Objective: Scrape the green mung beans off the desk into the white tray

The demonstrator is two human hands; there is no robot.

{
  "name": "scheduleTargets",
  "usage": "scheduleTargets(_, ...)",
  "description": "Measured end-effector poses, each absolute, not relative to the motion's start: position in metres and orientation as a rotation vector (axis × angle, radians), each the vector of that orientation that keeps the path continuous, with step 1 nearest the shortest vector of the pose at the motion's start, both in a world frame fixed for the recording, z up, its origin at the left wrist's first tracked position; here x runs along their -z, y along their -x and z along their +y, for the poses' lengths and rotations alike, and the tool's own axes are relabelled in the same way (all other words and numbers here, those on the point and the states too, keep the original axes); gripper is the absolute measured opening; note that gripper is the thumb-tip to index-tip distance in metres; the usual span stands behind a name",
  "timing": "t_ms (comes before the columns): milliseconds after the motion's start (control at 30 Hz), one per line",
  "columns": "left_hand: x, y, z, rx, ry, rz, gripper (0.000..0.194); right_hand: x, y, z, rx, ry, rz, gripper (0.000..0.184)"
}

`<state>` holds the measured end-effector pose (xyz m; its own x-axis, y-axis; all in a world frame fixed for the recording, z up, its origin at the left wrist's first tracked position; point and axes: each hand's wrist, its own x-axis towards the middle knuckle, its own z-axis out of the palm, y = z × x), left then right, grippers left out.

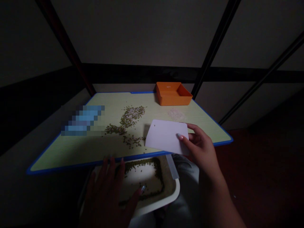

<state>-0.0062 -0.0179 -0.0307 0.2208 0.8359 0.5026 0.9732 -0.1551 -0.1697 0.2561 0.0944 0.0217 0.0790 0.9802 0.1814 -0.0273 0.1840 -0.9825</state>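
My right hand [201, 144] pinches a flat white plastic scraper [166, 134] by its right end, thumb on top, above the table's front edge. Loose green granules [131, 117], mixed with paler bits, lie scattered on the tabletop left of the scraper. A small pile of whitish, clear-looking bits [176, 114] sits behind it. With fingers spread, my left hand [109, 186] is over the left side of a white tub [175, 191] below the table edge. More green granules [147, 163] line the tub's inner edges.
An orange open box [175, 100] stands at the table's back right. On the left lies a blurred-out blue rectangular thing [83, 120]. The pale yellow-green table [64, 152] has a raised blue rim, and panelled walls [142, 38] rise behind it.
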Motion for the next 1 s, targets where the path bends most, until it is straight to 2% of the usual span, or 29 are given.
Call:
scheduleTargets(433, 0.033, 0.01, -0.018, 0.39, 2.058, -1.662, 0.075, -0.023, -0.274, 0.077, -1.0, 1.104, -1.426, 0.022)
scheduleTargets(667, 0.037, 0.016, -0.018, 0.327, 2.073, -1.66, 0.079, -0.041, -0.272, 0.059, -0.616, 1.138, -1.92, 0.005)
scheduleTargets(833, 0.04, 0.023, -0.017, 0.315, 2.102, -1.625, 0.08, -0.054, -0.26, 0.044, -0.504, 0.982, -2.192, 0.032)
scheduleTargets(1000, 0.043, 0.036, -0.017, 0.209, 2.198, -1.631, 0.082, -0.055, -0.25, 0.037, -0.291, 0.959, -2.345, 0.038)
